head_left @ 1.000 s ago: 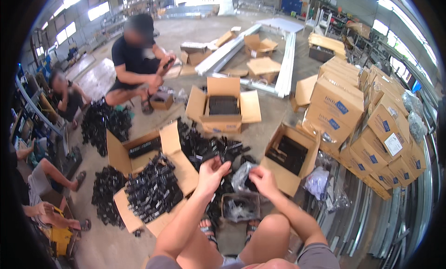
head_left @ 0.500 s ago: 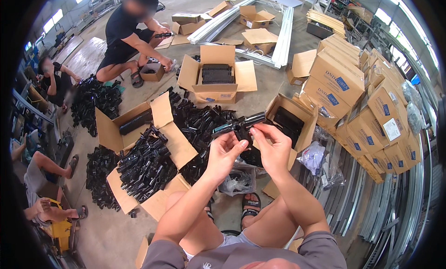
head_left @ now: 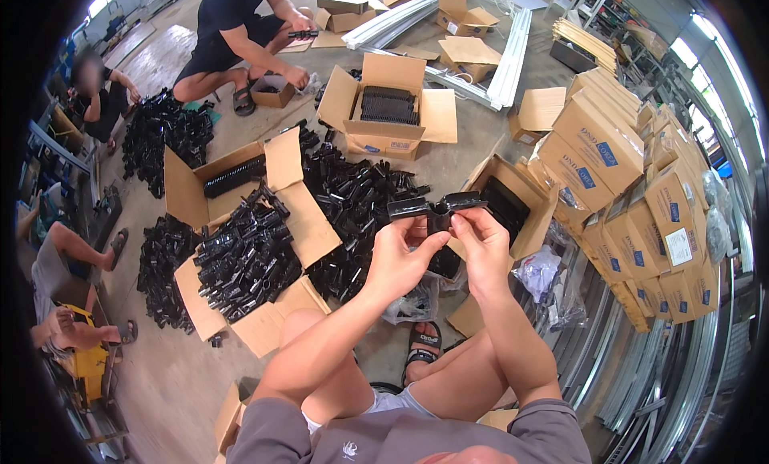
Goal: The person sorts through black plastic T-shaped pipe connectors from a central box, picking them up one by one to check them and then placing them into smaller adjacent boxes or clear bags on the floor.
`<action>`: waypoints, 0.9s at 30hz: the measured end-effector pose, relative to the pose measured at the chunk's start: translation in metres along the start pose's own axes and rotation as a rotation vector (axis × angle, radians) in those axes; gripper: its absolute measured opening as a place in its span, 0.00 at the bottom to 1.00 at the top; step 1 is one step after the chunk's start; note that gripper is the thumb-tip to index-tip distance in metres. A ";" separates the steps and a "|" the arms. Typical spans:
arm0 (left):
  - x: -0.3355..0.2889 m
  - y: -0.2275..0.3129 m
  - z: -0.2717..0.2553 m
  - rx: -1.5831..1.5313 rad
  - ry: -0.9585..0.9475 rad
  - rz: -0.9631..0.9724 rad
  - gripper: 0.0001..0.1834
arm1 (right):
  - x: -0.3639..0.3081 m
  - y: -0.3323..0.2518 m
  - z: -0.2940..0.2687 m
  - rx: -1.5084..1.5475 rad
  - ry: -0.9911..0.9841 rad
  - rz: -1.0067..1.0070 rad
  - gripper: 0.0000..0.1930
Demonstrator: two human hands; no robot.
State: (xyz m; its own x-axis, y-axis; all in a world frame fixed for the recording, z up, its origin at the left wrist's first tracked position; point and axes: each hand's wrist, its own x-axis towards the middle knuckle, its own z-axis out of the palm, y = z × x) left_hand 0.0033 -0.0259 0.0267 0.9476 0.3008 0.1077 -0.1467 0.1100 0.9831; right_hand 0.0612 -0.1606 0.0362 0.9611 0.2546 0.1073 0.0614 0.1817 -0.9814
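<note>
Between my two hands is a glossy black bracket-like part with a rounded middle and two wing-like arms spread left and right. My left hand is closed on its left side, thumb pointing in toward the middle. Pinched at its right side is my right hand, fingertips just under the right arm of the part. Below and to the left lies a big heap of similar black parts. Just behind my right hand, an open carton holds black parts in rows.
More black parts spill over an open carton at the left. Another open carton with stacked parts stands ahead. Stacked cartons rise at right beside long metal profiles. A co-worker squats at the far left; others sit along the left.
The black part has turned from slanted to nearly level, its two arms now spread more evenly. My view has shifted slightly, and both hands stay on the part.
</note>
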 end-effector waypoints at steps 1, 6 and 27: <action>0.000 0.002 0.001 -0.007 0.006 -0.007 0.12 | 0.000 0.000 -0.002 0.005 0.006 0.019 0.08; -0.004 0.017 0.001 0.136 0.038 -0.011 0.17 | 0.000 0.005 -0.007 -0.009 -0.010 0.056 0.08; -0.010 0.004 0.004 0.711 0.142 0.272 0.25 | -0.010 0.004 0.003 0.154 -0.016 0.431 0.10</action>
State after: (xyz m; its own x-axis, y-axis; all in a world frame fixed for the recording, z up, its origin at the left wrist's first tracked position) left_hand -0.0055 -0.0326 0.0303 0.8518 0.3543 0.3860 -0.1057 -0.6053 0.7889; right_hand 0.0512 -0.1597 0.0318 0.8856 0.3528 -0.3020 -0.3851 0.1943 -0.9022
